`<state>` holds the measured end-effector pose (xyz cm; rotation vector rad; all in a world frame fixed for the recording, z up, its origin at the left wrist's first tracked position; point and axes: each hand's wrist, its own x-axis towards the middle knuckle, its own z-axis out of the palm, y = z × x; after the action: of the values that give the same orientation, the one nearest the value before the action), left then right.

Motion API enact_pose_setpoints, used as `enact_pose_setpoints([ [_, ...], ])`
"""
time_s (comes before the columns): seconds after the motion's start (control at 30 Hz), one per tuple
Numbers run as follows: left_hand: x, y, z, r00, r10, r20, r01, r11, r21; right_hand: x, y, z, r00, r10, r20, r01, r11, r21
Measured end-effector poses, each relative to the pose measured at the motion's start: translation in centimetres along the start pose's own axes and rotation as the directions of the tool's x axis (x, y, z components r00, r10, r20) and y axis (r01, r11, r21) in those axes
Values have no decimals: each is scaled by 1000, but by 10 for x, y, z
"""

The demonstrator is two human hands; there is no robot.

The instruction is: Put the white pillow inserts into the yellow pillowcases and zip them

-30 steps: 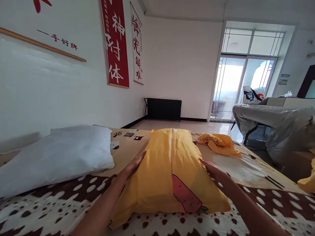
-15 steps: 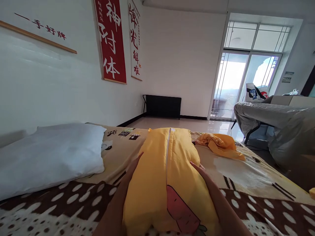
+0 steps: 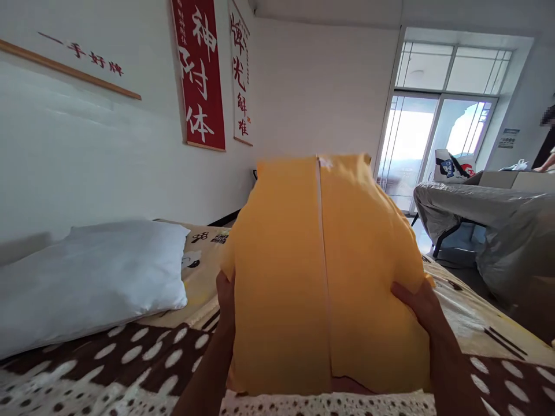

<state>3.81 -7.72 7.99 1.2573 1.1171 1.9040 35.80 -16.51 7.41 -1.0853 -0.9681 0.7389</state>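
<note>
A yellow pillow (image 3: 281, 260) with a pale zipper (image 3: 323, 242) down its middle is tilted up off the bed in front of me. My left hand (image 3: 225, 293) grips its left side, most of the fingers hidden behind the fabric. On the right side my right hand (image 3: 417, 301) is closed on the pillow, thumb lying on the near face. Only the top edge of a pink print shows at the pillow's lower end. A white pillow (image 3: 125, 277) lies on the bed to the left, apart from my hands.
Under the pillows spreads a brown and beige patterned blanket (image 3: 173, 358). At right stands a plastic-covered table (image 3: 489, 199) bearing boxes and bags. Part of another person (image 3: 550, 160) shows at the far right edge. Scrolls (image 3: 203, 81) hang on the left wall.
The yellow pillow has been lifted and tilted up, its far end higher. My hands have moved apart along its sides. The crumpled yellow cloth on the bed is now hidden behind it.
</note>
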Motion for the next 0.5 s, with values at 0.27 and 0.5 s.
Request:
enact_pose_setpoints([
  [0.27,21,93,12,960,220,175,-234,970,65,26,-83,9,952,-305,15,303,949,87],
  [0.5,39,139,19,908,-24,418,133,963,-235,54,-126,22,994,-106,7,96,930,355],
])
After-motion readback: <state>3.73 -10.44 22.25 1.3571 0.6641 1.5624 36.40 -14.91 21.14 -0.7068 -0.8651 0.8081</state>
